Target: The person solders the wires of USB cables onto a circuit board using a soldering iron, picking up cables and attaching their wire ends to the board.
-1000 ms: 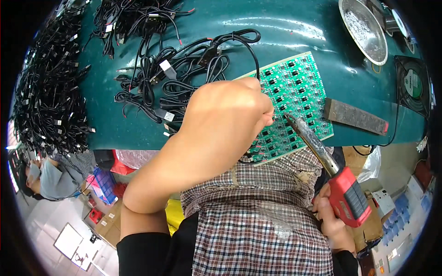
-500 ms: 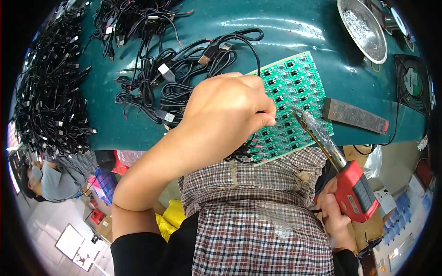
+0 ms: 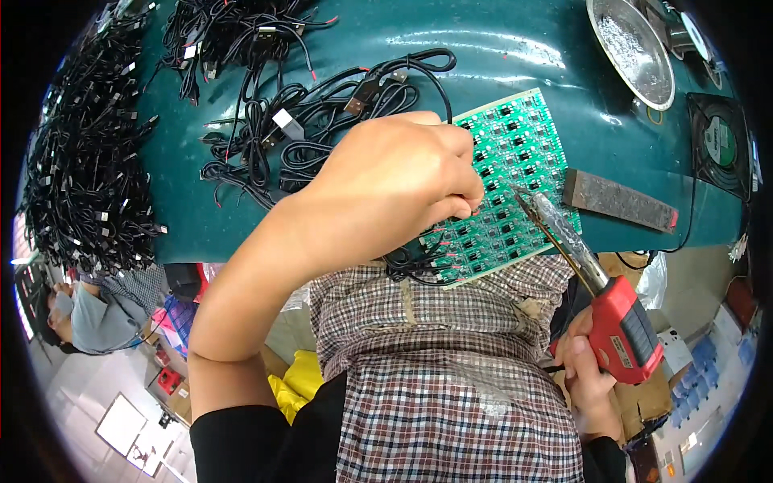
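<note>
A green panel of many small circuit boards (image 3: pixel 515 149) lies at the table's front edge. Over its left part is my left hand (image 3: pixel 411 173), fingers pinched together on a black USB cable (image 3: pixel 445 97) that loops up behind the knuckles; the pinched end itself is mostly hidden. My right hand (image 3: pixel 588 374) is wrapped round the red and black handle of a soldering gun (image 3: pixel 624 330). Its tip is above the panel's middle, just right of my left fingertips; whether it touches cannot be seen. Several black wires with red ends meet the panel's lower left edge.
Bundled black USB cables (image 3: pixel 310 153) lie left of the panel, with a big heap (image 3: pixel 88 161) at the far left. A dark bar (image 3: pixel 620 201) rests right of the panel. Beyond are a metal dish (image 3: pixel 632 52) and a small fan (image 3: pixel 717 145). Another person (image 3: pixel 105 318) sits at left.
My left hand has shifted slightly left, its fingertips drawing back a little from the soldering tip. The soldering gun and the panel have hardly moved.
</note>
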Available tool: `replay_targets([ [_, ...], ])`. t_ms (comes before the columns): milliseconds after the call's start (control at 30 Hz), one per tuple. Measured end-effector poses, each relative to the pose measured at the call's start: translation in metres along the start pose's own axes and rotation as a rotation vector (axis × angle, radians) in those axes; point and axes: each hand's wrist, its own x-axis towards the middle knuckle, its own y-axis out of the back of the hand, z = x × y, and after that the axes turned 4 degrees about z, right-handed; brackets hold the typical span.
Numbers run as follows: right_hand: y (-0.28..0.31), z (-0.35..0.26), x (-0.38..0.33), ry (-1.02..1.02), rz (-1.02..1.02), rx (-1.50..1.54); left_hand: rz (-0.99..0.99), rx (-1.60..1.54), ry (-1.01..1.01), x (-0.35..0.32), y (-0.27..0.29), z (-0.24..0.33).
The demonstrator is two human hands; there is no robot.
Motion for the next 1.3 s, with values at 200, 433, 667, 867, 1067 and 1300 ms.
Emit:
replay_targets([
  [200, -0.001, 0.002, 0.005, 0.087, 0.065, 0.082, -0.026, -0.003, -0.029, 0.004, 0.0, -0.004],
  [433, -0.001, 0.005, 0.005, 0.033, 0.062, 0.139, -0.01, -0.078, -0.036, 0.004, -0.005, -0.006],
  [667, -0.005, 0.001, 0.006, 0.076, 0.081, 0.104, 0.021, -0.072, -0.049, 0.003, -0.01, -0.006],
  [867, 0.024, 0.016, -0.003, 0.201, -0.085, -0.315, 0.049, -0.043, -0.055, 0.0, -0.012, -0.006],
  [1067, 0.026, 0.03, -0.008, 0.205, -0.105, -0.441, 0.035, -0.021, -0.061, 0.002, -0.011, -0.005],
  [1300, 0.026, 0.026, -0.006, 0.153, -0.134, -0.441, 0.051, -0.001, -0.088, -0.001, -0.011, -0.005],
])
